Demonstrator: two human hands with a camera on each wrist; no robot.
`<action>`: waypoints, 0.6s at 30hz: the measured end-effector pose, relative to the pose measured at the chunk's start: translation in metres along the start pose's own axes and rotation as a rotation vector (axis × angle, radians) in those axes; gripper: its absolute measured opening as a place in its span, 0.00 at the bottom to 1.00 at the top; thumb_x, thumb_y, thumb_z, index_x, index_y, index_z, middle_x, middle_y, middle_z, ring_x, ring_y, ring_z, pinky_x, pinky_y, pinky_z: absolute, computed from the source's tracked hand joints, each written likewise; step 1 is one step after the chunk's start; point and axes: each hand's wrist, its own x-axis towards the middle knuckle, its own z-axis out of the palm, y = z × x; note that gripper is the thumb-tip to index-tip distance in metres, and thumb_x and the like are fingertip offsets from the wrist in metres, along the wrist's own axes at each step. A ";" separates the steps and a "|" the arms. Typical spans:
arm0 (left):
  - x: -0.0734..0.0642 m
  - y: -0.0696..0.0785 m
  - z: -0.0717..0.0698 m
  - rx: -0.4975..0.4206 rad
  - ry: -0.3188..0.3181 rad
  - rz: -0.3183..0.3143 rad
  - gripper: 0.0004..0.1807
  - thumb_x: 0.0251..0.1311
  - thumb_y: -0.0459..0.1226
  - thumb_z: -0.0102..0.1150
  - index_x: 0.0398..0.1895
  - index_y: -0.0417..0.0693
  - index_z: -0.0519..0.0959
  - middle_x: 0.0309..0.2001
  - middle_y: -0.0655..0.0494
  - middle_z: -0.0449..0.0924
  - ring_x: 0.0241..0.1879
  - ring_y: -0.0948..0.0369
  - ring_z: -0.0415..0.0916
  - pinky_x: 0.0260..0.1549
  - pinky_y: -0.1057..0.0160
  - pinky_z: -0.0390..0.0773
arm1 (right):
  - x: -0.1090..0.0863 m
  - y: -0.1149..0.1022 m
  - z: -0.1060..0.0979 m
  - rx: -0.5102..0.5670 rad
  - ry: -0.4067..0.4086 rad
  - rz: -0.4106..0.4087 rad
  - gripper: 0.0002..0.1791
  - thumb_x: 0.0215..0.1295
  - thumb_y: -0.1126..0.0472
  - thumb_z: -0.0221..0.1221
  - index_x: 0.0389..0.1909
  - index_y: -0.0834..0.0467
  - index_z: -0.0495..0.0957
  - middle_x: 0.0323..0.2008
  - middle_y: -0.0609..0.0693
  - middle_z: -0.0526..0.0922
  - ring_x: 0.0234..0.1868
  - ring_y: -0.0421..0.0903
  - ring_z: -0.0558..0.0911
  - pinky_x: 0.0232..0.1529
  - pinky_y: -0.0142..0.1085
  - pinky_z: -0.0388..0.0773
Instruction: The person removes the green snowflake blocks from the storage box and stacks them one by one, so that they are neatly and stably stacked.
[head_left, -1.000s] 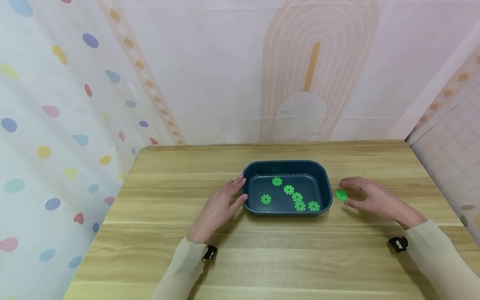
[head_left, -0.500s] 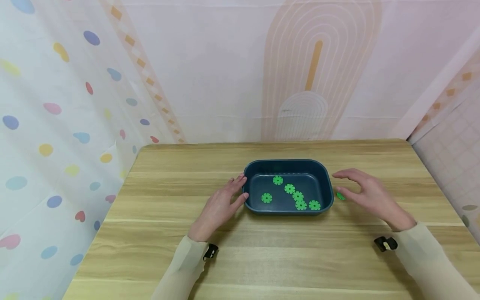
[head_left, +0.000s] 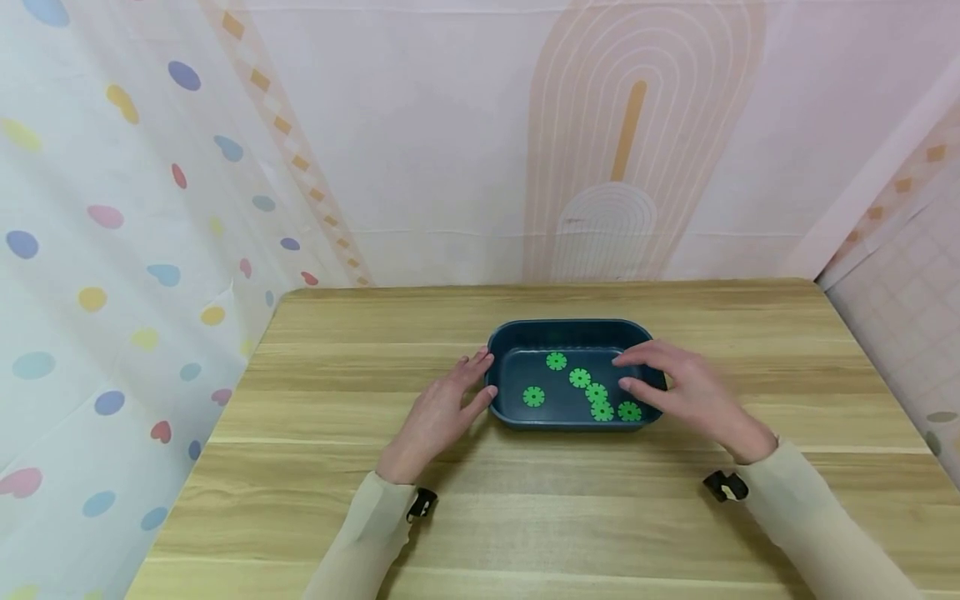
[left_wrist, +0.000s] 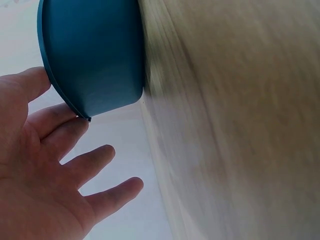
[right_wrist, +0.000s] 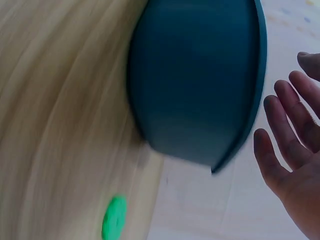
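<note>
Your right grip [head_left: 686,392] stands wide over the right end of the blue tray [head_left: 558,410]; your left grip [head_left: 438,412], straight-fingered, touches its left rim. Six green discs [head_left: 533,397] lie inside; another green disc [right_wrist: 114,218] lies on the counter [head_left: 562,517]. The tray sits near the counter's back edge, well apart from both sides.

The left hand [left_wrist: 37,170] reaches in from the lower left, palm side showing, its digits touching the rim of a dark teal container [left_wrist: 95,52] – one higher up, two close together near the rim's lower end. Two more fingers [left_wrist: 116,199] stretch out below, spread and clear of it. The container's base meets the wooden tabletop [left_wrist: 235,130], which fills the right side – pale backdrop [left_wrist: 131,152] shows behind.
</note>
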 end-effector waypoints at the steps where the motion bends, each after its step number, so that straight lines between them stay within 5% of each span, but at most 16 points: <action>1: 0.000 0.000 0.000 0.000 0.000 0.000 0.32 0.78 0.50 0.53 0.80 0.51 0.65 0.80 0.58 0.58 0.78 0.48 0.56 0.71 0.37 0.62 | 0.002 -0.001 0.003 0.001 -0.007 -0.016 0.14 0.65 0.64 0.70 0.52 0.54 0.86 0.51 0.48 0.87 0.55 0.52 0.84 0.53 0.54 0.82; 6: 0.000 0.000 0.000 -0.005 0.005 0.006 0.32 0.78 0.50 0.53 0.79 0.51 0.65 0.80 0.57 0.58 0.78 0.48 0.56 0.71 0.38 0.62 | 0.011 -0.011 0.016 0.029 -0.041 -0.046 0.14 0.65 0.63 0.70 0.51 0.55 0.87 0.51 0.47 0.86 0.54 0.50 0.84 0.51 0.50 0.83; 18: 0.000 -0.001 0.001 -0.011 0.003 0.003 0.32 0.78 0.50 0.53 0.80 0.51 0.65 0.80 0.57 0.58 0.79 0.49 0.55 0.72 0.38 0.62 | 0.029 -0.025 0.035 0.127 -0.172 0.024 0.15 0.69 0.58 0.69 0.54 0.53 0.86 0.54 0.46 0.85 0.59 0.49 0.81 0.60 0.50 0.80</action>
